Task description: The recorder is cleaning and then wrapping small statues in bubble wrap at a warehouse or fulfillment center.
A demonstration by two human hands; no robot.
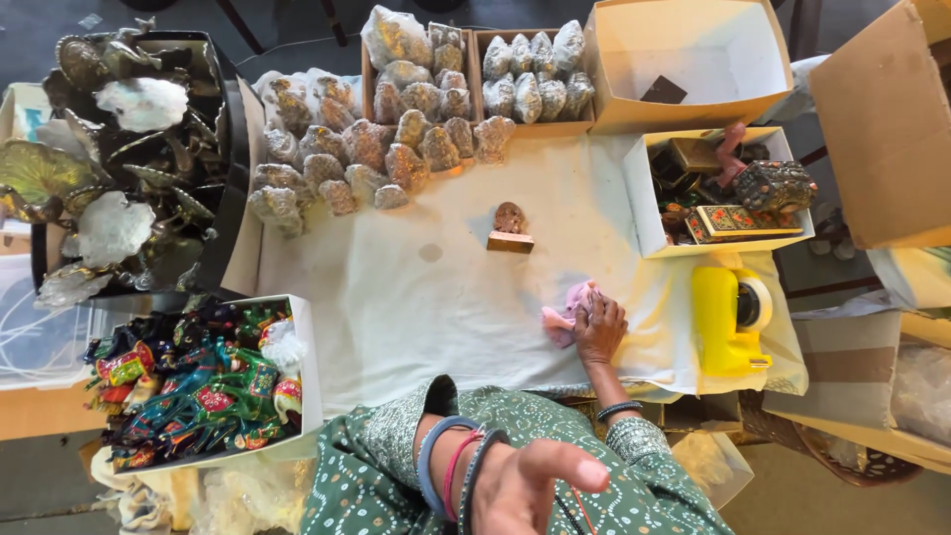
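Two hands, right hand (600, 332) on pink cloth (565, 319), yellow tape dispenser (725, 317) beside

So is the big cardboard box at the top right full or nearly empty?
Nearly empty: the cardboard box stands open, its pale floor bare except one small dark flat piece.

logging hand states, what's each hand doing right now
left hand: open, fingers spread, holding nothing.
right hand: closed on small pink figurine on the white cloth.

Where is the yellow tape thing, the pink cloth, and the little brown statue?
yellow tape dispenser (721, 315), head view, on its yellow body.
pink cloth (565, 315), head view, on the part showing left of the hand.
little brown statue (510, 219), head view, on the rounded figure above its base.
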